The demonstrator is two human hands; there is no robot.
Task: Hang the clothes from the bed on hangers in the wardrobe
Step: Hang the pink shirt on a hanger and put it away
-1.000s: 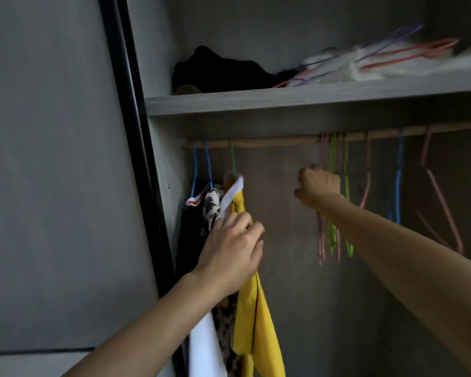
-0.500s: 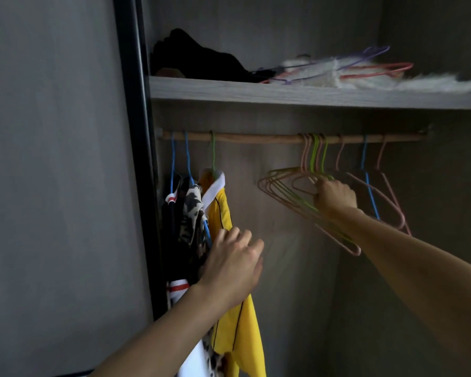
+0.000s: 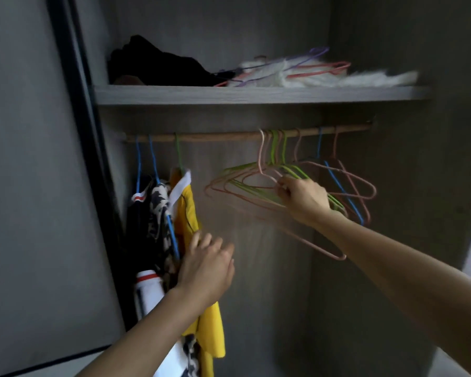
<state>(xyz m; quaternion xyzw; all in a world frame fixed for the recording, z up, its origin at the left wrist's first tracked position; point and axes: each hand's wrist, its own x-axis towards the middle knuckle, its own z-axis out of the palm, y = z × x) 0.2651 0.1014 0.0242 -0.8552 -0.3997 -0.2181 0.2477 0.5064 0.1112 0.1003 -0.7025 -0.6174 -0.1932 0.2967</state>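
Note:
A wooden rail (image 3: 223, 137) runs across the wardrobe under a grey shelf. At its left end hang a yellow shirt (image 3: 186, 213), a black-and-white patterned garment (image 3: 158, 205) and a dark top with a white, red-striped cuff (image 3: 147, 281). My left hand (image 3: 206, 270) rests with fingers apart against the yellow shirt. Several empty pink, green and blue hangers (image 3: 245, 186) hang bunched on the right half of the rail. My right hand (image 3: 302, 198) is closed on the wires of the pink and green ones, which are tilted and blurred.
The shelf (image 3: 256, 95) above carries a black garment (image 3: 158, 63), white furry cloth (image 3: 324, 77) and loose purple and red hangers (image 3: 318, 65). A dark door frame (image 3: 74, 131) and grey panel bound the left. The wardrobe's right wall (image 3: 408, 186) stands close to the hangers.
My right hand dropped from near the rail onto the hanger wires and swung them out sideways. My left hand slid down the yellow shirt. The view shifted.

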